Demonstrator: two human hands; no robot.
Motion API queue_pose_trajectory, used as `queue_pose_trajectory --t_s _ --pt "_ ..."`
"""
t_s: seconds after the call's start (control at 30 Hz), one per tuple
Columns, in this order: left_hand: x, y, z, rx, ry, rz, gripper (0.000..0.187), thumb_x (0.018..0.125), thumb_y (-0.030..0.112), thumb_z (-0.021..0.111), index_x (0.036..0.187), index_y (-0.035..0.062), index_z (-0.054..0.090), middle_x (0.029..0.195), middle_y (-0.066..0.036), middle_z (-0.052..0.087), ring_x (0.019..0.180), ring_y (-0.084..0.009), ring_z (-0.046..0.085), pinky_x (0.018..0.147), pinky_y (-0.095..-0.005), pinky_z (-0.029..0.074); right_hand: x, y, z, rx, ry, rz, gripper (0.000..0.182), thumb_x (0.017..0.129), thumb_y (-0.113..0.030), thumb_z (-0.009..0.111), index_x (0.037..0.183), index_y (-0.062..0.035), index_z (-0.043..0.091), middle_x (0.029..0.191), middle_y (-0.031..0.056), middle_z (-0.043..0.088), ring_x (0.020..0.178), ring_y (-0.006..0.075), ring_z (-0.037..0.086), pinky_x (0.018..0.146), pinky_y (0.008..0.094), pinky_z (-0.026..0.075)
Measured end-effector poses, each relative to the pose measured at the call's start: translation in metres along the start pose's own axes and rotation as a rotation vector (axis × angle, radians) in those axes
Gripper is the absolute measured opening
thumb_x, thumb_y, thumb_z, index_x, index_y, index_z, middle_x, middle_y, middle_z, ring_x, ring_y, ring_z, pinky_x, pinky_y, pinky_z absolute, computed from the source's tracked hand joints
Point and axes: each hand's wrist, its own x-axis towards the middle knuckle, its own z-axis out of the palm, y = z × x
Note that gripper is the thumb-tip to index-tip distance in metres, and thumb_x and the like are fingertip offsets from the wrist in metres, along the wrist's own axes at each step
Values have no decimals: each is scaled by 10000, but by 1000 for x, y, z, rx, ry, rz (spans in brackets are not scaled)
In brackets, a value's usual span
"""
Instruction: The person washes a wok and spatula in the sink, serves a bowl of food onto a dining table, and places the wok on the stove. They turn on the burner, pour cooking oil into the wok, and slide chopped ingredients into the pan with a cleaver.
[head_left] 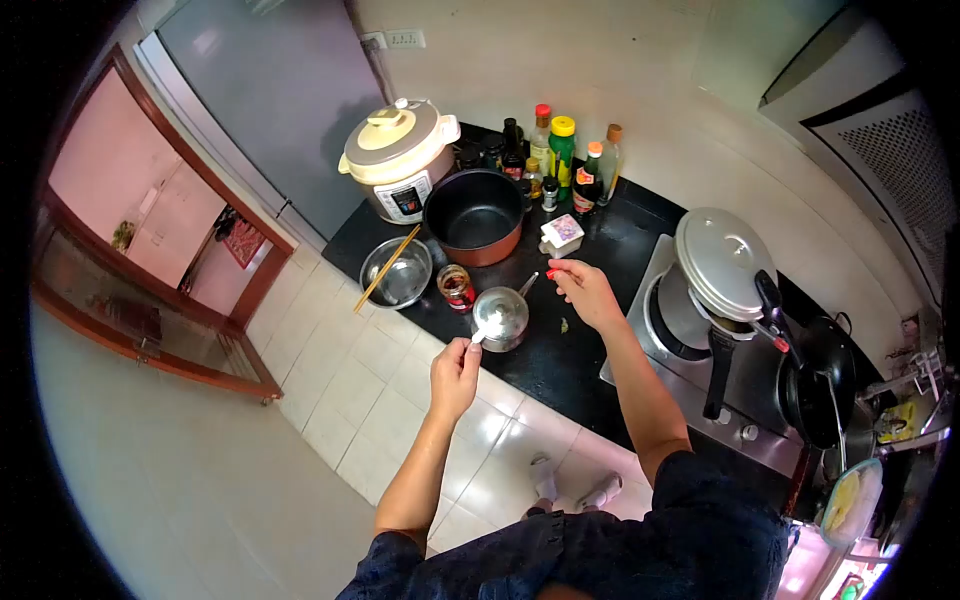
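Note:
Over the near rim of a small round metal bowl, my left hand is closed on a small white thing, too small to name. Right of that bowl, my right hand pinches a small red thing, mostly hidden by the fingers. A spoon handle sticks out past the bowl's far right rim. Left of the bowl stands a glass jar with dark red contents and no lid on it. Behind my right hand sits a small white box with a patterned top.
A steel bowl with chopsticks across it stands near the counter's left edge. Behind are a dark pot, an electric pressure cooker and several bottles. A lidded pressure cooker is on the stove at right.

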Motion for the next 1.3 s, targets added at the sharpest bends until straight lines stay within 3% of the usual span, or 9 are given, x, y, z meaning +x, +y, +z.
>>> queue_pose_trajectory --t_s 0.53,0.63,0.7,0.83,1.03,1.1,1.17,1.27,1.3 --pt "1 16 28 -65 -76 59 230 946 215 574 872 1 610 642 -88 551 576 -153 496 552 -319 415 -21 -2 -31 -59 -79 -1 359 928 -168 576 1241 8 587 942 75 690 750 139 632 714 279 508" --pt "2 5 45 -133 -91 9 254 953 237 562 873 0 609 653 -97 562 591 -160 504 575 -320 427 -37 3 -22 -95 194 -10 457 918 -169 586 1325 19 501 940 88 689 748 155 642 723 293 511" --pt "9 -5 65 -175 -109 -54 273 958 255 552 875 2 609 658 -99 568 600 -166 508 590 -323 434 -54 18 -20 -173 327 -8 502 897 -188 615 1327 33 478 909 138 681 767 216 661 746 329 514" --pt "38 0 120 -195 -241 -70 331 971 311 511 881 3 594 663 -125 585 612 -201 582 596 -351 459 -128 23 -5 -323 218 48 349 896 -211 613 1155 23 613 1013 188 687 885 296 676 813 360 516" --pt "107 -4 233 -346 -277 -41 351 978 322 470 891 3 585 637 -121 593 538 -218 598 556 -380 473 -239 48 -24 -292 50 306 363 878 -218 641 1143 30 618 1008 193 683 902 270 670 796 346 516" --pt "135 -26 277 -238 -212 68 360 979 311 438 904 -7 588 786 -228 635 765 -421 627 702 -484 474 -272 51 -34 -307 105 362 337 862 -215 663 1096 24 625 945 178 673 869 258 657 767 353 513" --pt "151 -21 296 -194 -224 49 350 974 301 439 927 -11 593 884 -273 630 899 -479 587 776 -518 450 -294 47 -43 -358 146 445 308 847 -216 684 1036 19 623 877 159 655 819 248 641 730 360 508" --pt "168 -18 318 -88 -66 181 357 984 309 439 918 -16 571 800 -224 620 772 -411 610 721 -473 453 -317 47 -51 -461 197 557 274 831 -233 710 894 2 583 739 118 601 676 240 593 634 375 484" --pt "171 -10 316 -79 -118 109 352 980 306 440 920 -16 569 845 -245 624 863 -456 586 756 -495 441 -322 50 -53 -457 200 575 272 829 -234 713 890 -3 584 734 118 601 668 240 594 628 373 484"
